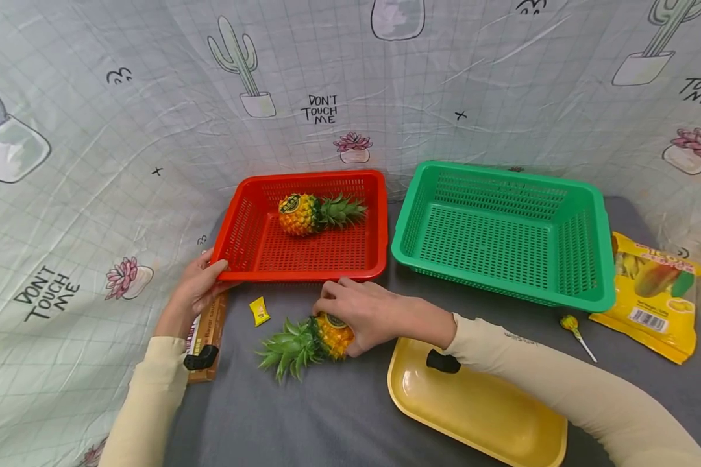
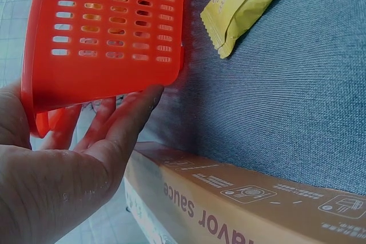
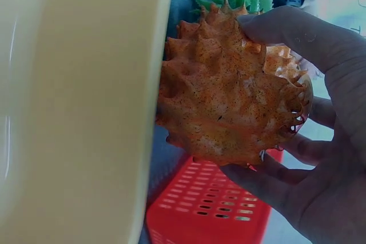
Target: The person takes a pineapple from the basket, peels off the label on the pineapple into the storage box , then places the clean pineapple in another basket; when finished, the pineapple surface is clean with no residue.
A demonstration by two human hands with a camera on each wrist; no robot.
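My right hand (image 1: 365,311) grips a small pineapple (image 1: 334,336), its fingers and thumb around the orange body. The green leaves point left, just in front of the red basket (image 1: 306,275). Seen from the right wrist, the spiky base of this pineapple (image 3: 223,90) fills the space between thumb and fingers. At the basket's front left corner, my left hand (image 1: 195,285) holds the rim, thumb on top and fingers underneath, as the left wrist view shows. Inside the red basket lies another pineapple (image 1: 300,214), leaves to the right.
A green basket (image 1: 485,227) stands right of the red one. A yellow tray (image 1: 473,405) lies under my right forearm. Left sits a brown sauce box (image 1: 207,337), near a yellow wrapped candy (image 1: 259,311). A lollipop (image 1: 569,323) and a yellow snack bag (image 1: 654,295) lie far right.
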